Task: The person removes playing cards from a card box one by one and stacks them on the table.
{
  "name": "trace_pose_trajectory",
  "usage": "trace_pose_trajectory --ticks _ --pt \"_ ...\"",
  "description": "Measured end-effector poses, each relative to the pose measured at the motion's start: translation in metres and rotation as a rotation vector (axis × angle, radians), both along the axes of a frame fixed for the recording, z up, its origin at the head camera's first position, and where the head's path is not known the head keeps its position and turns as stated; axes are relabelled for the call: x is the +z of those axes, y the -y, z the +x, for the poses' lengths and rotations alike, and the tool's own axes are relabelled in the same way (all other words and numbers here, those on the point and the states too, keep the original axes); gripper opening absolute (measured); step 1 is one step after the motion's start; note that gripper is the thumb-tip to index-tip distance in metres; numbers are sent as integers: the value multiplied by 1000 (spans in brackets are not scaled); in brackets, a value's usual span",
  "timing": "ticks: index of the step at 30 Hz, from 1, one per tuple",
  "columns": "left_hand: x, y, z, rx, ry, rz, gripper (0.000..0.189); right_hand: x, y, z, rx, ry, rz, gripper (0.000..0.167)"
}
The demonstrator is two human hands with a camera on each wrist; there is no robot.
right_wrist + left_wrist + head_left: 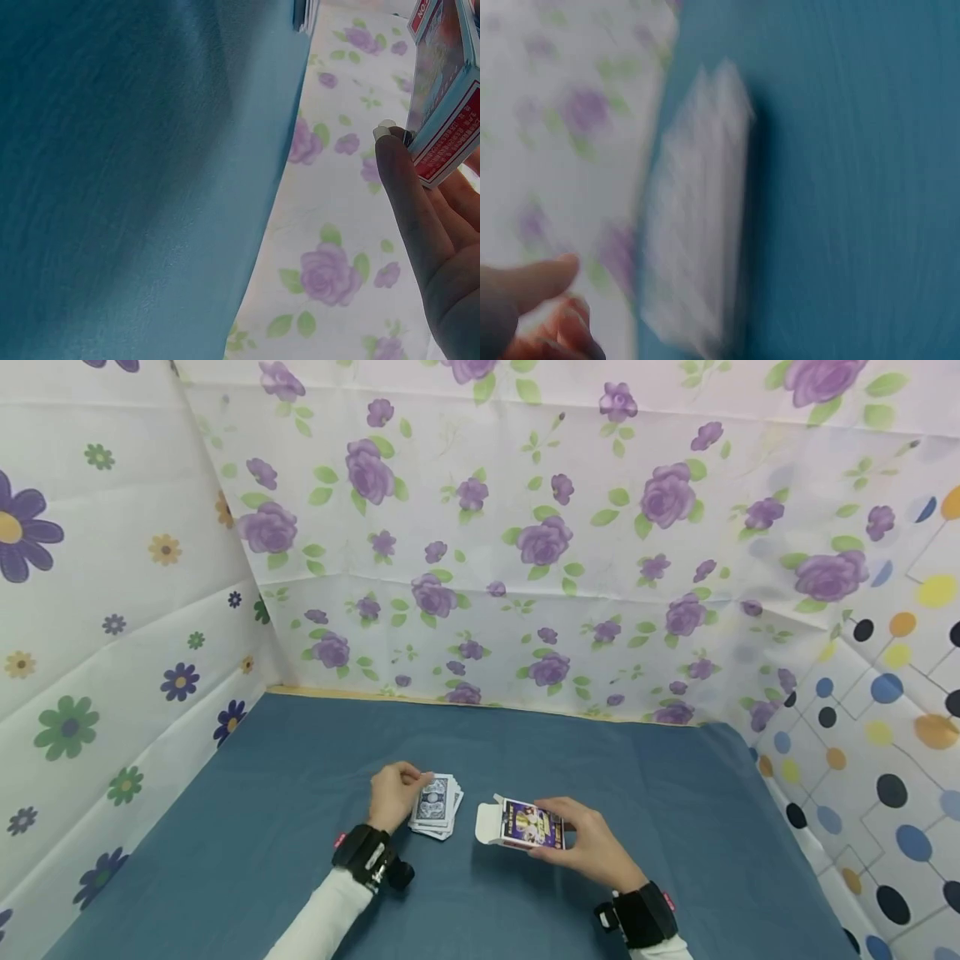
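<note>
A stack of playing cards [433, 802] lies face down on the blue cloth, its edges uneven; the top back is patterned blue and white. My left hand [393, 795] is at the stack's upper left, its fingertips overlapping that corner in the head view. In the left wrist view the cards [697, 217] are blurred, and the left thumb [544, 281] and loosely bent fingers hold nothing. My right hand [588, 842] grips a card box [531, 824] between thumb and fingers. Its white end flap [488, 823] hangs out toward the cards. The right wrist view catches the box's red side panel [454, 135].
Blue cloth [315, 752] covers the table under both hands. Behind it rises a white sheet with purple roses [543, 539]. Other patterned sheets close off the left and the right [892, 793]. Each wrist wears a black camera band [647, 914].
</note>
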State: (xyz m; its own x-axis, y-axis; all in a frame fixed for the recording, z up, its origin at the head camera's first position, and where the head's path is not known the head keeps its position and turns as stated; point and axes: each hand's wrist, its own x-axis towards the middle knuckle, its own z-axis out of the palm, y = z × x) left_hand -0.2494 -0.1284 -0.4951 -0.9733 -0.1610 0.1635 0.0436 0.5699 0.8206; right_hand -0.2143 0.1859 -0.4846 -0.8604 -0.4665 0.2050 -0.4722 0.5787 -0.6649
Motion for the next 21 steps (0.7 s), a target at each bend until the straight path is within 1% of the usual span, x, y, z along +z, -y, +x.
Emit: trace_pose_trajectory --ticks 2,4,5,6,7,8,10,13,15,18,21 --pt "13 -12 17 -169 -42 -8 10 1 2 0 2 -11 -6 68" --pt "23 -26 32 -341 -52 1 8 1 4 0 10 -22 -15 67" --pt "27 -32 37 -403 -52 6 8 2 5 -1 13 -27 -20 67" --pt "29 -37 42 -439 -50 -3 8 2 6 -1 17 -30 -24 67" --pt "31 -43 46 -456 -48 -18 8 3 7 -1 22 -31 -29 66" --pt "32 -47 48 -458 -42 -30 9 4 7 -1 27 -33 -29 66" --pt "33 -55 52 -442 -25 -51 12 5 7 0 31 -26 -24 67" --pt "32 -60 54 -424 18 -67 17 6 7 3 29 -11 -16 67" --pt "30 -61 55 -432 37 -63 17 6 8 4 27 -6 -19 67" --pt "31 -62 55 -459 51 -52 16 6 9 5 27 -9 -31 66" --pt "31 -62 52 -492 94 11 16 7 10 6 28 -14 -42 65"
